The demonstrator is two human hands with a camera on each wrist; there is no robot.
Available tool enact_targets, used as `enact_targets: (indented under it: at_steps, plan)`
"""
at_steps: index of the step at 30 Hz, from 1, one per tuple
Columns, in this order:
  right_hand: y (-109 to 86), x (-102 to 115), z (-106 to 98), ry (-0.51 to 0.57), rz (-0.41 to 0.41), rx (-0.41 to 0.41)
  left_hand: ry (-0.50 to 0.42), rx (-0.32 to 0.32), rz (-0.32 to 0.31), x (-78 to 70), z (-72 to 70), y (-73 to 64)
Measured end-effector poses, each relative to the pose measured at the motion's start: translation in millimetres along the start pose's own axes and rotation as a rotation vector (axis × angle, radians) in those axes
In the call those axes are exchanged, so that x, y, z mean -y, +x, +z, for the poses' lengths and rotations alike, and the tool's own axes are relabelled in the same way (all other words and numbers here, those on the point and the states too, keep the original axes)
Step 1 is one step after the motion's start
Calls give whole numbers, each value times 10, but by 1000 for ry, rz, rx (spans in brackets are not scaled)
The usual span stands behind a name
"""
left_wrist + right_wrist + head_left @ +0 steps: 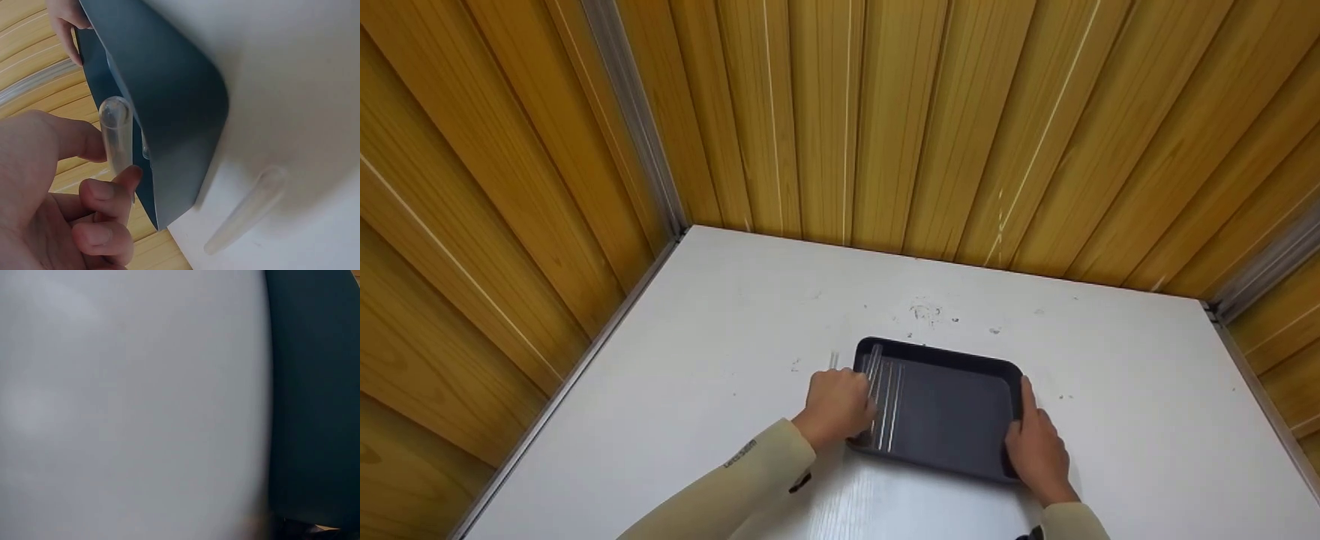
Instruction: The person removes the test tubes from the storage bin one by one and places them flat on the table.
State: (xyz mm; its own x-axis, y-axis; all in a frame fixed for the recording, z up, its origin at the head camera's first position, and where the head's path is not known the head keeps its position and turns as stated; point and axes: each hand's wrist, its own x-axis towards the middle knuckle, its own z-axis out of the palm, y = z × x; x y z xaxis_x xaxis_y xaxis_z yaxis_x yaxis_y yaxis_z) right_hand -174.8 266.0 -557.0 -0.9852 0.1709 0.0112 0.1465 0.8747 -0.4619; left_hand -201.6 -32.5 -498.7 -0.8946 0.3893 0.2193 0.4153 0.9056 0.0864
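A dark rectangular tray (960, 416) lies on the white table, slightly turned. My left hand (834, 405) is at its left end, pinching a clear test tube (117, 138) between thumb and fingers, its rounded end toward the left wrist camera. Several clear tubes (894, 409) lie side by side lengthwise in the left part of the tray. Another test tube (247, 211) lies on the table just outside the tray's left wall, mostly hidden by the hand in the head view. On the opposite side, my right hand (1039, 450) grips the tray's right rim, thumb on the rim and fingers along the outside.
The white table (720, 322) has dark scuff marks (926, 311) beyond the tray. Yellow wood-patterned walls (877, 127) rise at the back and sides, with metal posts (634, 112) in the corners. The right wrist view shows mainly the tabletop and the tray's outer wall (320, 394).
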Motion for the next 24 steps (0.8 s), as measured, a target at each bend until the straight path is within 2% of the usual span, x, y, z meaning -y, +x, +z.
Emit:
enact_targets:
  at_steps: [4, 11, 24]
  plan:
    - [6, -3, -6, -2, 5, 15, 7, 23, -21, 44, -2, -2]
    - [11, -8, 2, -3, 2, 8, -9, 12, -35, 115, -18, -20]
    - [15, 6, -5, -6, 14, 23, -34, 32, -109, 291, -29, -73]
